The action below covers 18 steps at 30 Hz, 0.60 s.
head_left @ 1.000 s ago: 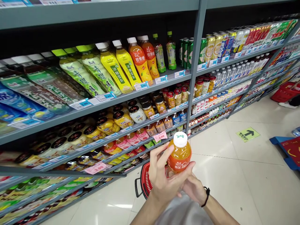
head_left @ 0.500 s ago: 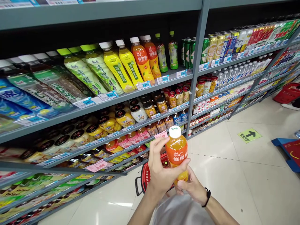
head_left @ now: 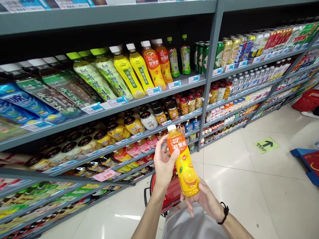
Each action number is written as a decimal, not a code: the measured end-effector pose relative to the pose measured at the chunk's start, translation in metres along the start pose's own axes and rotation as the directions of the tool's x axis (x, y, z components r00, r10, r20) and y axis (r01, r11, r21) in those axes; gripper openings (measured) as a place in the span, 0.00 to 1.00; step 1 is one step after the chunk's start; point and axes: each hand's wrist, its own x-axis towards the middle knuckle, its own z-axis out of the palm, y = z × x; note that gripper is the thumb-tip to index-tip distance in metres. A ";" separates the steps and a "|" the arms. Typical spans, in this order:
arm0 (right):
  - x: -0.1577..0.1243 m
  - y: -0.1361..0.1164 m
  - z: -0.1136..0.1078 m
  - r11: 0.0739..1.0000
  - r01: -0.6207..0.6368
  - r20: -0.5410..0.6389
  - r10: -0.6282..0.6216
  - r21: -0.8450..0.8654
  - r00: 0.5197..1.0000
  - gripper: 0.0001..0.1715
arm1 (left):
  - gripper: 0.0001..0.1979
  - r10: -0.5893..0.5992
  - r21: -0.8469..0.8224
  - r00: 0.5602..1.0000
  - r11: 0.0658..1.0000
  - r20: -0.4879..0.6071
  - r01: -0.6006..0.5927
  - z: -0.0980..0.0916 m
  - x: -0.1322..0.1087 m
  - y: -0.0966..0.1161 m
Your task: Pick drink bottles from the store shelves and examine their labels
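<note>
An orange juice bottle [head_left: 186, 166] with a white cap and an orange-and-yellow label is held in front of me, tilted with its cap up and to the left. My left hand [head_left: 164, 162] wraps around its upper part, thumb across the front of the label. Around the base curls my right hand [head_left: 205, 199], thumb on the side and fingers underneath; a black band circles that wrist. Below the bottle sits a red shopping basket [head_left: 171, 192], partly hidden by my left arm and the bottle. Two matching orange bottles [head_left: 153, 64] stand on the shelf ahead.
Grey shelving [head_left: 149, 98] runs along the left and front, stocked with drink bottles, jars and cans [head_left: 234, 49]. A green arrow sticker [head_left: 266, 145] marks the tiled floor. At the right are a blue-edged stand [head_left: 302, 161] and another red basket [head_left: 306, 99].
The bottle has turned and tipped so that its front label with the orange picture faces me. My right hand has shifted to its base; my left hand still grips the upper part.
</note>
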 end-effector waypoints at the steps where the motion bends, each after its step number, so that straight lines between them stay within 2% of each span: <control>1: -0.001 0.001 0.000 0.999 0.024 -0.008 -0.024 -0.025 1.000 0.37 | 0.33 -0.019 -0.020 1.000 1.000 -0.012 0.018 -0.001 0.000 0.000; 3: -0.002 0.003 0.000 0.993 0.072 -0.030 -0.075 -0.089 0.997 0.37 | 0.34 -0.044 -0.050 0.999 0.998 -0.019 0.043 -0.004 0.000 -0.001; 7: -0.006 0.008 0.001 0.966 0.147 -0.086 -0.169 -0.212 0.982 0.43 | 0.35 -0.094 -0.066 0.995 0.994 -0.025 0.092 -0.006 -0.002 -0.001; 10: -0.008 0.016 -0.002 0.912 0.230 -0.156 -0.296 -0.340 0.942 0.42 | 0.34 -0.159 -0.137 0.984 0.980 -0.080 0.147 -0.005 -0.003 0.000; 13: -0.007 0.022 -0.009 0.780 0.311 -0.180 -0.470 -0.543 0.864 0.39 | 0.29 -0.170 -0.255 0.983 0.956 -0.062 0.149 -0.006 -0.002 0.003; 15: -0.007 0.021 -0.013 0.652 0.325 -0.138 -0.554 -0.685 0.821 0.41 | 0.28 -0.169 -0.306 0.985 0.940 -0.037 0.150 -0.007 -0.001 0.004; 18: -0.008 0.014 -0.017 0.422 0.302 -0.041 -0.635 -0.855 0.772 0.47 | 0.33 -0.203 -0.358 0.979 0.916 -0.023 0.181 -0.010 0.002 0.004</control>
